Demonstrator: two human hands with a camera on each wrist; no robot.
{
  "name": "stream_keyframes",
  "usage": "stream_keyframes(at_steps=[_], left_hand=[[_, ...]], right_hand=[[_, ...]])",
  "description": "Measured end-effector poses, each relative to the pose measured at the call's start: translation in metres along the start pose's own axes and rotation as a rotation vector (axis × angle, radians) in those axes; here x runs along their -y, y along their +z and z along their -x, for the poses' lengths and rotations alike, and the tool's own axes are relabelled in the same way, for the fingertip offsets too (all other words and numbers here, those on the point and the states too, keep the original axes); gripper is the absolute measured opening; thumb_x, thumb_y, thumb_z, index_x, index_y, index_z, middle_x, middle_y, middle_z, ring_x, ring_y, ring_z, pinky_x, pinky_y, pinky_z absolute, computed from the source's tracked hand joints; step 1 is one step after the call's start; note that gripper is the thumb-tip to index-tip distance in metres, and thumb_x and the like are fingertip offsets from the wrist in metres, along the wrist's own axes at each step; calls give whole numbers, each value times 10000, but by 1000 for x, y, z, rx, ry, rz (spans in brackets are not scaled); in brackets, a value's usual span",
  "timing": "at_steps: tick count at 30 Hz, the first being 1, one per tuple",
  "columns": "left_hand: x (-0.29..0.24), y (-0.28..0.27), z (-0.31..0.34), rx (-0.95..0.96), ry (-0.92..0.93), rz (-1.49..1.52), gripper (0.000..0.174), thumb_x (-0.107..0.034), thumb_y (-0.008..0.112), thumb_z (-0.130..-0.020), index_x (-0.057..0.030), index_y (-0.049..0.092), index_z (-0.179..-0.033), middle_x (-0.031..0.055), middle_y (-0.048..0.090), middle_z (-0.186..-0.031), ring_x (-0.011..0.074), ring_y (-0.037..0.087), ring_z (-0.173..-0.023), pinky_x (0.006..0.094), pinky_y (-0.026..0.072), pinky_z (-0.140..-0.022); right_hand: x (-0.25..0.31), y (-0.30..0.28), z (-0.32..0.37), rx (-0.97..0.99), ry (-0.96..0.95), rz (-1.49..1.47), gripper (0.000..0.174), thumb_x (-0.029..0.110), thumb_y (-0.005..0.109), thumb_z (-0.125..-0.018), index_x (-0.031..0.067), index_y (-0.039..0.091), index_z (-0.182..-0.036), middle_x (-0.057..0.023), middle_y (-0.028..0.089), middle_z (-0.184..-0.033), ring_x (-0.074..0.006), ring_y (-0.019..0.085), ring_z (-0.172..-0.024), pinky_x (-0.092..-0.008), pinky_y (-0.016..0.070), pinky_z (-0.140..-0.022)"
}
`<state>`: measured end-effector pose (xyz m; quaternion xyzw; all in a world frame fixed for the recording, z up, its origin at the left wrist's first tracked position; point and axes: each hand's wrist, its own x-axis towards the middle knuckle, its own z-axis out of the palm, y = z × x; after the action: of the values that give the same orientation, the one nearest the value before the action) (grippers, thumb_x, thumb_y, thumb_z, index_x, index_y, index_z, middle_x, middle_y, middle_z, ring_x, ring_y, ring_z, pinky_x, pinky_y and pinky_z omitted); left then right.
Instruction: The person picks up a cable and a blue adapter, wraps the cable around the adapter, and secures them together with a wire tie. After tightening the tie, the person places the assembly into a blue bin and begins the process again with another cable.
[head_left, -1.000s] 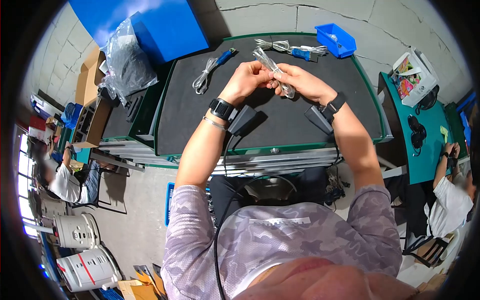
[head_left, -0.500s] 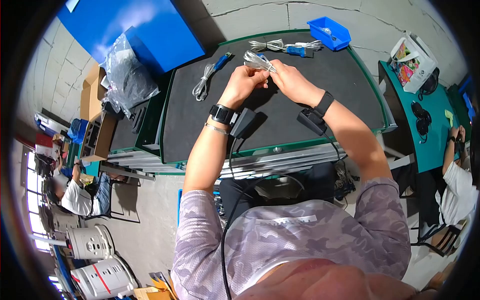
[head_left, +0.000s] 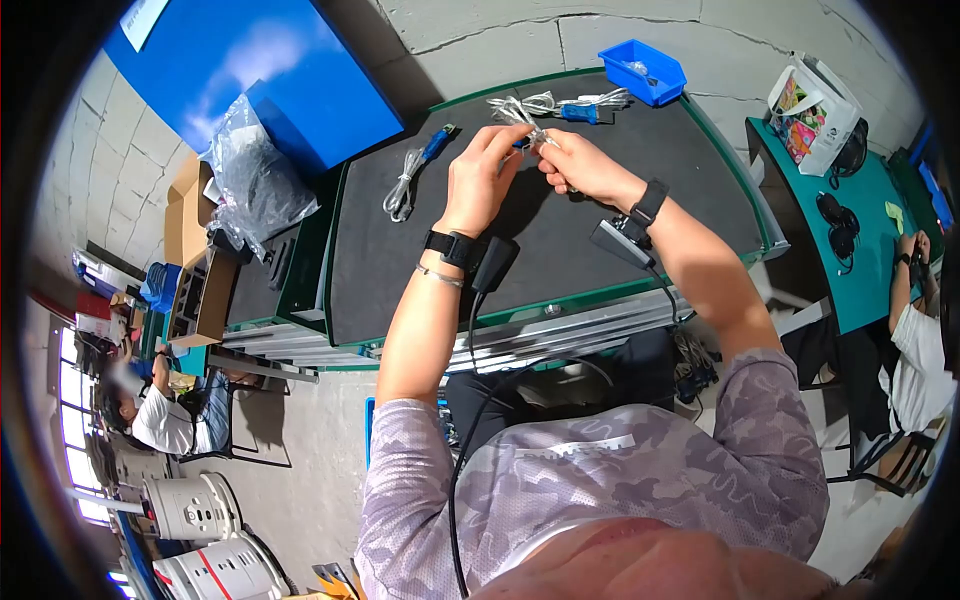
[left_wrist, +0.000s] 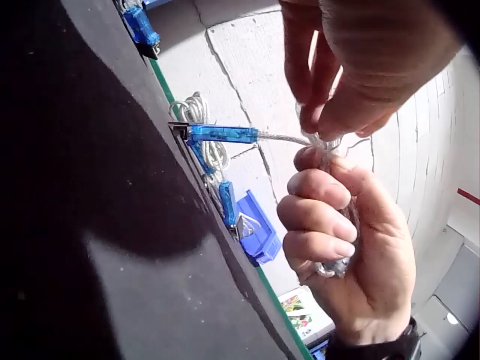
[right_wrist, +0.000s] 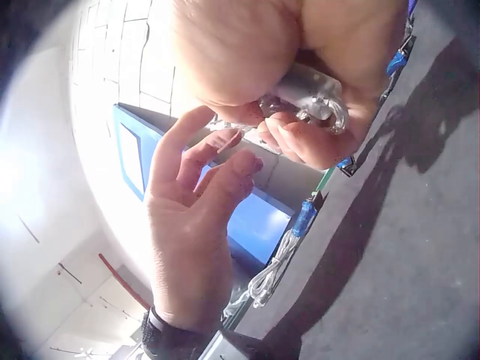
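The right hand [head_left: 595,172] grips a silver-grey cable bundle [head_left: 512,108] over the mat, its loops standing out beyond the fingers. In the left wrist view the right hand's fingers [left_wrist: 319,217] curl round the bundle, and a blue connector [left_wrist: 225,134] sticks out sideways. The left hand [head_left: 475,180] meets the bundle from the other side; its thumb and fingers come together on the strands at the top of the right fist. From the right wrist view, the left hand [right_wrist: 191,210] has bent fingers, and a clear connector [right_wrist: 304,90] shows in the right palm.
One coiled cable [head_left: 400,190] lies at the mat's left, others [head_left: 605,100] along its back edge by a blue bin [head_left: 645,75]. A plastic bag [head_left: 250,180] and a cardboard box [head_left: 190,220] stand left. Seated people are at both sides.
The bundle has turned from slanting across both hands to pointing away from the person. The right fingers have curled round it, and the left hand has shifted its hold. The head view has shifted slightly.
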<state>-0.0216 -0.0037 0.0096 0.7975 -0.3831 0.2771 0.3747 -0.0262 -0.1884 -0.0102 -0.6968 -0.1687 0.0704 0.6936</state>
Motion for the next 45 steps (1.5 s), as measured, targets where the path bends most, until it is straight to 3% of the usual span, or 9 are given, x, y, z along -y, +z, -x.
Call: stream_keyframes(at_steps=[2, 23, 30, 32, 34, 36, 37, 39, 45], left_hand=[[0, -1, 0, 4, 165, -110, 377, 11, 658, -779, -147, 633, -1120, 52, 638, -989, 232, 655, -803, 326, 543, -679], [-8, -6, -2, -50, 268, -412, 107, -85, 714, -770, -111, 682, -869, 19, 642, -777, 213, 619, -680, 317, 488, -598], [-3, 3, 0, -74, 157, -364, 81, -101, 696, -798, -92, 652, -866, 38, 637, -796, 239, 619, -693, 337, 490, -613], [-1, 8, -4, -83, 118, -323, 80, -99, 690, -811, -78, 647, -875, 54, 638, -800, 244, 623, -700, 335, 495, -622], [-1, 13, -1, -109, -24, -139, 91, -107, 680, -837, -40, 637, -879, 83, 638, -794, 224, 635, -690, 319, 500, -625], [-2, 17, -1, -132, -98, -30, 95, -120, 662, -851, -37, 618, -851, 98, 636, -775, 261, 642, -673, 353, 498, -615], [-5, 16, 0, -110, -180, 12, 99, -119, 662, -854, -29, 621, -857, 103, 637, -761, 241, 645, -670, 339, 499, -618], [-16, 14, -1, -92, -357, 164, 134, -134, 659, -872, -5, 627, -853, 93, 647, -732, 169, 643, -654, 292, 497, -622], [3, 5, 2, 101, -657, 888, 155, -198, 628, -922, -43, 626, -920, -5, 635, -820, 102, 607, -726, 229, 461, -707]], right_hand=[[1, 0, 2, 27, 27, -4, 169, 174, 418, -970, 18, 483, -977, -2, 468, -757, -66, 445, -573, -247, 417, -498], [8, 11, 9, 67, 65, 39, 170, 189, 392, -992, 40, 473, -1007, 27, 439, -762, -49, 400, -592, -214, 398, -511], [-15, 13, -3, -217, -313, 565, 138, 156, 431, -969, 21, 450, -953, -30, 510, -639, -106, 493, -564, -291, 431, -509], [-9, 14, -1, -268, -315, 560, 214, 182, 480, -940, -29, 447, -957, -300, 581, -855, -488, 563, -819, -497, 447, -664], [-8, 10, -1, -288, -360, 621, 215, 197, 496, -945, -13, 452, -928, -222, 601, -772, -382, 613, -735, -435, 463, -623], [-6, 4, -2, -89, -102, 119, 230, 246, 503, -964, 33, 459, -892, -63, 546, -715, -171, 550, -634, -317, 443, -562], [-4, 4, -1, -90, -103, 123, 230, 246, 503, -964, 33, 459, -892, -63, 546, -715, -171, 550, -634, -317, 443, -562], [3, 4, 2, -22, -29, -258, 242, 299, 485, -987, 86, 465, -873, 49, 429, -731, -40, 394, -625, -212, 371, -538], [1, 4, 2, 19, -69, -171, 235, 329, 443, -1009, 130, 472, -887, 61, 398, -752, -30, 347, -619, -195, 324, -532]])
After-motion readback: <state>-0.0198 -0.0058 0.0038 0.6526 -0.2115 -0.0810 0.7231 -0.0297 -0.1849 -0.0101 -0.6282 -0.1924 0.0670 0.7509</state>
